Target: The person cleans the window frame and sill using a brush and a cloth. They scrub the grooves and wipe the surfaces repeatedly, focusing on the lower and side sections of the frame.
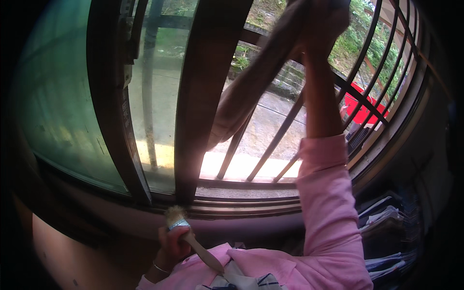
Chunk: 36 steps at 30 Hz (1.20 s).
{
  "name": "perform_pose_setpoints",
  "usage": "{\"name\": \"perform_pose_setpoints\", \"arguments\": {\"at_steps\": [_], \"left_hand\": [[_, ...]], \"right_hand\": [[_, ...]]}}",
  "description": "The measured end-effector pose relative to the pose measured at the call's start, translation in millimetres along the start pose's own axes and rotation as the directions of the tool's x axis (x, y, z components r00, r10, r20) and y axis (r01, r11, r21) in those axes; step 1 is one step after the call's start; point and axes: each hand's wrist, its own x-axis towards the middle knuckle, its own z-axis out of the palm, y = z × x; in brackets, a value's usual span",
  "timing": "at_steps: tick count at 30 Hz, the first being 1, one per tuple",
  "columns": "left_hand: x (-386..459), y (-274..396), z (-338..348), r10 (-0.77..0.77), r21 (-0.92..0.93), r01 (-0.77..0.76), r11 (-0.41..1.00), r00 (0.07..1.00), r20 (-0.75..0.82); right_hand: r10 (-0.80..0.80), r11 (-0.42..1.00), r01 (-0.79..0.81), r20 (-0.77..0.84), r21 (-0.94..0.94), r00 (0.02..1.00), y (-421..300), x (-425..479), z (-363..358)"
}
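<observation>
My left hand [174,243], low at the left, is closed around a paintbrush [204,255] near its metal ferrule. The brush's pale bristles point up towards the window sill, and its wooden handle slants down across my pink shirt. My right hand [324,27] is raised at the top, in front of the window bars, fingers curled. A long brownish thing [250,85], perhaps a rolled cloth, slants down left from it to the dark window frame [210,72]. Blur and shade hide how the fingers hold its upper end.
Sliding glass panes [65,105] stand at the left. Metal bars [275,145] cross the window opening above a sill track [250,208]. Several hangers with garments [389,217] hang at the lower right. Outside are paving, plants and a red container [362,108].
</observation>
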Motion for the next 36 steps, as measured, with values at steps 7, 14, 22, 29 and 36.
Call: {"name": "perform_pose_setpoints", "arguments": {"at_steps": [7, 14, 22, 29, 36], "left_hand": [[11.7, 2.2, 26.6, 0.043, -0.005, -0.044, 0.999, 0.994, -0.097], [12.8, 14.8, 24.2, 0.082, 0.011, -0.081, 0.997, 0.993, -0.08], [20.6, 14.8, 9.3, 0.153, 0.188, -0.136, 0.973, 0.985, -0.081], [-8.5, -14.2, 17.2, -0.137, -0.141, 0.124, 0.982, 0.987, -0.084], [-42.5, -14.3, 8.4, 0.019, 0.487, 0.047, 0.872, 0.991, -0.13]], "right_hand": [[-0.296, 0.202, 0.69, 0.629, -0.695, 0.719, 148.0, 145.3, -6.1], [-0.046, 0.826, 0.356, 0.578, -0.437, 0.815, 30.3, -59.4, -45.9], [-0.383, 0.418, 0.578, 0.441, -0.701, 0.812, 37.7, 60.5, -92.3], [-0.504, 0.65, 0.574, 0.282, -0.499, 0.816, 152.2, 191.9, 32.9], [-0.026, 0.501, 0.535, 0.606, -0.68, 0.795, 54.8, 9.4, 10.3]]}}
